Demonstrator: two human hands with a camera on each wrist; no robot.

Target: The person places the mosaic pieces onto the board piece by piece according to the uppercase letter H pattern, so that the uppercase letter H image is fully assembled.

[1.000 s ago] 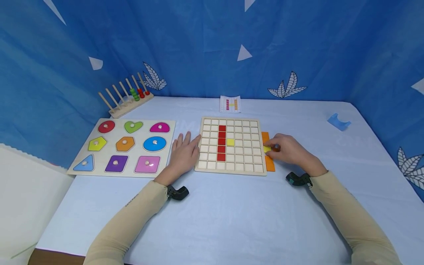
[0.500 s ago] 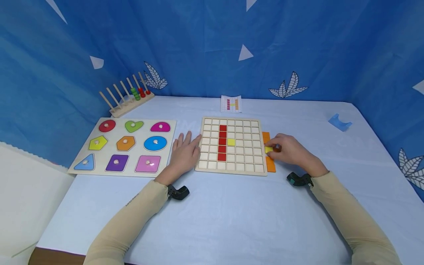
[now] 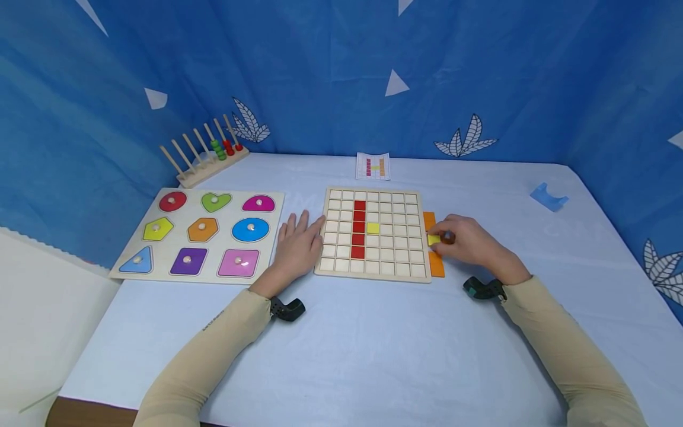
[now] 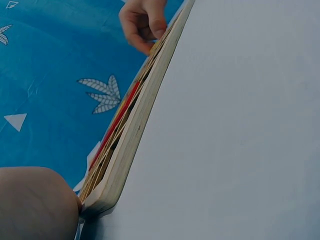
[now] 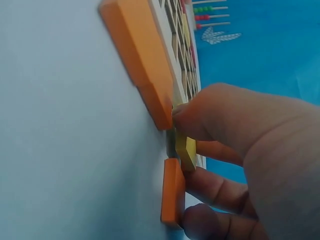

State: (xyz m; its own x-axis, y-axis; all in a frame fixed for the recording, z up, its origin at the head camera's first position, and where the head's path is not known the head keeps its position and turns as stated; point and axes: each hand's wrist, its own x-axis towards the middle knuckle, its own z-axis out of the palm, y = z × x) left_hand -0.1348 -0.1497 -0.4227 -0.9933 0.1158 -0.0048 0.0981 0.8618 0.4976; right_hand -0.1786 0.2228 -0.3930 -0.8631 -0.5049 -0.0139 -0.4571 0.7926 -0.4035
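Observation:
My right hand [image 3: 466,240] pinches a yellow square tile [image 5: 187,152] between thumb and fingers, just off the right edge of a wooden grid board [image 3: 373,277]. Orange tiles [image 3: 436,265] lie beside that edge, some under or next to the fingers; in the right wrist view the yellow tile is above a gap between the orange tiles [image 5: 135,45]. On the board a column of red tiles [image 3: 358,228] fills several cells, and another yellow tile [image 3: 372,228] sits to its right. With fingers spread, my left hand [image 3: 296,246] rests on the table, its fingertips touching the board's left edge.
A small printed card [image 3: 373,166] with a coloured grid lies behind the board. To the left are a shape puzzle board [image 3: 181,231] with knobbed pieces and a peg rack [image 3: 210,169] with green and red beads. A blue curved piece [image 3: 548,197] lies at far right.
Both hands keep nearly the same place, and the right still pinches the yellow tile. The head view has shifted slightly.

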